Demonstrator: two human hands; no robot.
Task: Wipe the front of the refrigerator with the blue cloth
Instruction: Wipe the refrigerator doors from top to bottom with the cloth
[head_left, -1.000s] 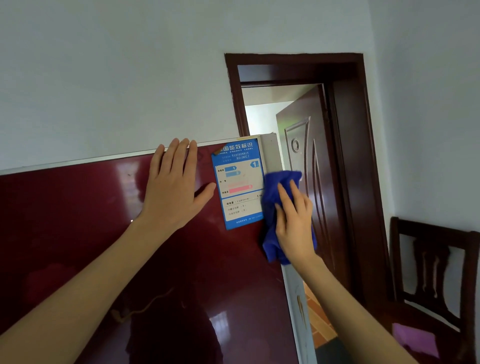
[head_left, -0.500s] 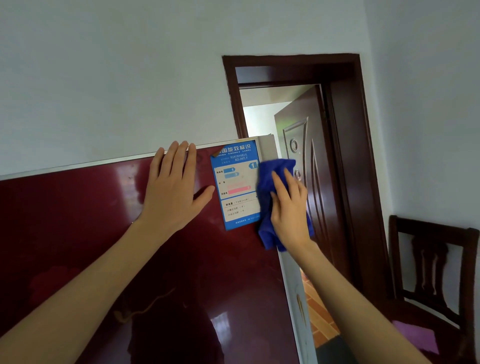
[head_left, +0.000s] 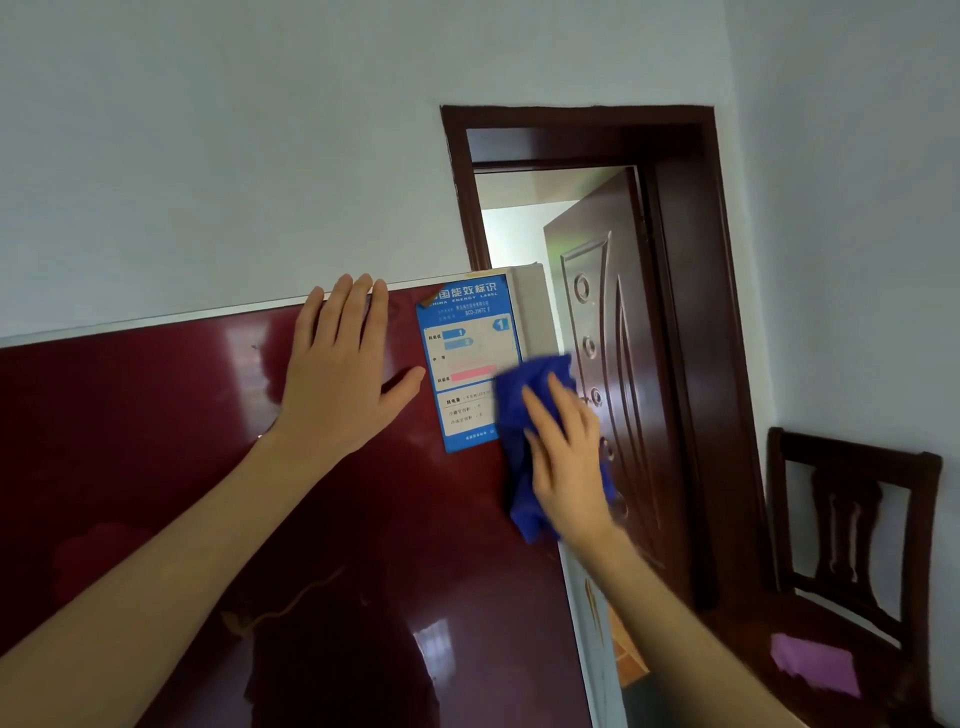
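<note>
Head view. The refrigerator (head_left: 156, 467) shows a glossy dark-red front with a pale trim along its top and right edges. The left hand (head_left: 337, 384) lies flat on this front near the top, fingers straight and close together, their tips reaching the top trim, thumb spread toward the blue energy label (head_left: 467, 353). It holds nothing.

The right hand (head_left: 566, 462) lies flat on the blue cloth (head_left: 511, 415), fingers extended and pointing up and slightly left, pressing the cloth against the right edge of the refrigerator front. The two hands are apart, with the label between them.

The cloth sits under the right palm and fingers, showing above the fingertips, along the hand's left side and below the heel of the palm. Its left margin overlaps the lower right corner of the label. Its long axis runs nearly vertical: the broader upper end lies beside the label, and the narrower lower end hangs below the label's bottom edge. The cloth and right hand are slightly blurred.

To the right stand an open dark wooden door (head_left: 613, 364) in its frame (head_left: 685, 312) and a dark wooden chair (head_left: 852, 519) with a purple cloth (head_left: 813, 665) on its seat.
</note>
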